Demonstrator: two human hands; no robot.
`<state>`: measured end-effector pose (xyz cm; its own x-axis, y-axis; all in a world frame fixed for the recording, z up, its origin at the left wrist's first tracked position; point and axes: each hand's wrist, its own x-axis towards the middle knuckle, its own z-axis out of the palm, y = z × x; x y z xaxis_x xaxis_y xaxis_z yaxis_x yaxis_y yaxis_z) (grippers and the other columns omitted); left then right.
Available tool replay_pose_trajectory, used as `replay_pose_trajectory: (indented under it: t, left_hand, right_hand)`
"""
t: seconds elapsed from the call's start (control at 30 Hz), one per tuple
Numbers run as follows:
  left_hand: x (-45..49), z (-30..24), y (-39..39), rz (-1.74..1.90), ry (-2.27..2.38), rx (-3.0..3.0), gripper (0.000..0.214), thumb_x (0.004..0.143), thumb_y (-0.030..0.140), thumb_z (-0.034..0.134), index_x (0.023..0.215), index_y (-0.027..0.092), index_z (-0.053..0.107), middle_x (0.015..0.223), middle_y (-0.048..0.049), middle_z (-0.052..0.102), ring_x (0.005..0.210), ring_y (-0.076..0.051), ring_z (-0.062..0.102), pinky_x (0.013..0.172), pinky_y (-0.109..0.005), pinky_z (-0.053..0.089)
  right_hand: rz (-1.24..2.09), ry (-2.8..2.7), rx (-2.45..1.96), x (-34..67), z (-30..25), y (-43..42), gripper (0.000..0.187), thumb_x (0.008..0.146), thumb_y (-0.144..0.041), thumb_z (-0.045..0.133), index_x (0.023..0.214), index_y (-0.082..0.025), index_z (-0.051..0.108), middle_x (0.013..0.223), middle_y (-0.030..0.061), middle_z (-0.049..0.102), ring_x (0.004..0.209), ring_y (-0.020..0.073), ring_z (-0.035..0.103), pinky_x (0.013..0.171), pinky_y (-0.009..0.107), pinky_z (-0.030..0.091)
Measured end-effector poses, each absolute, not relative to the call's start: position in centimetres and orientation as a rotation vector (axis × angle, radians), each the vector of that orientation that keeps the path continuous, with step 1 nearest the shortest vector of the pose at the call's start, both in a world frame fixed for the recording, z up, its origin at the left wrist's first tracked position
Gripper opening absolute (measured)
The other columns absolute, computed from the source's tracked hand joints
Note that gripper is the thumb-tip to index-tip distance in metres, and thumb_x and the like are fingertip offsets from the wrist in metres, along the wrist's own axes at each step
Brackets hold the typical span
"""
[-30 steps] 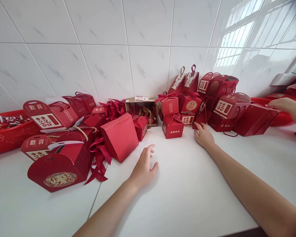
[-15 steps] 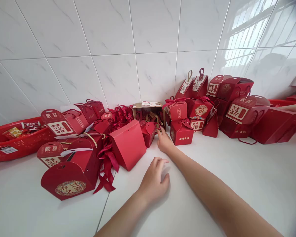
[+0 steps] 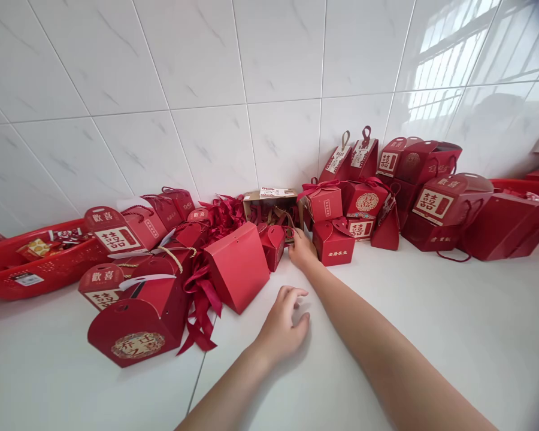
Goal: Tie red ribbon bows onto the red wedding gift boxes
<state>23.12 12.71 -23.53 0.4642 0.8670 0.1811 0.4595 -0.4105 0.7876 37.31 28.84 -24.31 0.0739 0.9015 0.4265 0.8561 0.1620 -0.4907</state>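
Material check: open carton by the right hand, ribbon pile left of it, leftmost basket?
Open carton: probably cardboard, matte, judging by its plain tan panels.
Ribbon pile: seemingly satin, maybe synthetic; soft sheen along the folds.
Leftmost basket: likely moulded plastic, semi-gloss red, perforated wall.

Single head cam here — looks forward and down across the worktop (image 3: 458,305), fairly close, with the tiled wall (image 3: 282,54) filling the top.

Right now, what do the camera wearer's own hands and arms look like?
The left hand and right hand are gloveless. The forearms are uncovered, with no sleeve, watch or bracelet in view. No rings or markings can be made out; finer details are too small to tell.
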Motion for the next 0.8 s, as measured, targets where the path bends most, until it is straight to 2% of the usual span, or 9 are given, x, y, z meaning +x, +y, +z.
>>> replay_pose_trajectory:
  t: [0.1,0.23,0.3,0.4,0.47,0.6,0.67,0.8]
  left_hand:
    - [23.0,-23.3,13.0,0.890,1.106,1.865,0.029,0.079,0.021,0.058,0.107,0.024,0.057,0.114,-0.0064,0.054,0.095,-0.019,0.057,0.083,-0.035,0.050]
    - [22.7,-23.0,13.9,0.984,1.107,1.506,0.026,0.080,0.028,0.061,0.104,0.019,0.057,0.115,-0.0093,0.057,0.091,-0.019,0.060,0.081,-0.036,0.050]
    - [22.6,-23.1,14.5,1.012,1.090,1.416,0.028,0.082,0.031,0.059,0.107,0.018,0.055,0.117,-0.0114,0.057,0.090,-0.019,0.062,0.080,-0.035,0.051]
    - [22.3,-23.1,15.2,1.048,1.034,1.263,0.033,0.084,0.033,0.059,0.112,0.018,0.052,0.118,-0.0125,0.058,0.094,-0.018,0.064,0.086,-0.034,0.051]
    - [22.1,-23.0,15.5,1.043,0.983,1.185,0.033,0.084,0.037,0.058,0.109,0.017,0.052,0.112,-0.0117,0.062,0.094,-0.019,0.065,0.085,-0.032,0.051]
    - [21.4,-22.7,15.8,0.958,0.900,1.131,0.039,0.080,0.052,0.059,0.092,0.015,0.056,0.094,-0.0124,0.069,0.081,-0.021,0.068,0.073,-0.033,0.054]
    - [21.3,-22.7,15.7,0.942,0.882,1.149,0.040,0.078,0.053,0.063,0.089,0.016,0.056,0.093,-0.0127,0.070,0.076,-0.021,0.068,0.071,-0.034,0.054]
    - [21.3,-23.0,15.4,0.995,0.857,1.288,0.037,0.076,0.051,0.066,0.085,0.017,0.056,0.087,-0.0082,0.069,0.068,-0.017,0.065,0.065,-0.030,0.051]
  right_hand:
    - [0.103,-1.746,-1.608,37.5,-24.3,27.2,0.052,0.085,-0.013,0.040,0.136,-0.015,0.045,0.144,0.0107,0.043,0.123,0.0230,0.050,0.099,0.035,0.044]
    - [0.135,-1.735,-1.590,37.7,-25.0,23.0,0.053,0.084,-0.015,0.041,0.137,-0.011,0.042,0.140,0.0152,0.045,0.114,0.0232,0.056,0.093,0.035,0.049]
    - [0.136,-1.784,-1.577,37.9,-25.4,19.9,0.051,0.082,-0.016,0.044,0.133,-0.010,0.047,0.134,0.0157,0.051,0.110,0.0245,0.057,0.091,0.037,0.049]
    - [0.110,-1.925,-1.518,37.6,-25.5,15.1,0.040,0.082,-0.017,0.048,0.120,-0.014,0.057,0.124,0.0124,0.058,0.106,0.0260,0.056,0.091,0.040,0.048]
    - [0.059,-2.078,-1.359,36.9,-25.3,12.6,0.033,0.081,-0.015,0.050,0.112,-0.018,0.061,0.117,0.0099,0.062,0.103,0.0254,0.055,0.089,0.039,0.049]
    - [-0.146,-2.315,-0.815,35.0,-24.8,10.5,0.020,0.081,-0.016,0.052,0.098,-0.019,0.061,0.097,0.0087,0.065,0.089,0.0228,0.054,0.079,0.037,0.049]
    - [-0.240,-2.383,-0.608,34.3,-24.6,10.3,0.012,0.084,-0.016,0.050,0.090,-0.019,0.060,0.086,0.0073,0.064,0.082,0.0208,0.053,0.077,0.035,0.048]
    - [-0.264,-2.356,-0.424,34.6,-24.1,10.4,0.008,0.085,-0.022,0.049,0.083,-0.020,0.057,0.081,0.0060,0.063,0.074,0.0186,0.053,0.072,0.033,0.047]
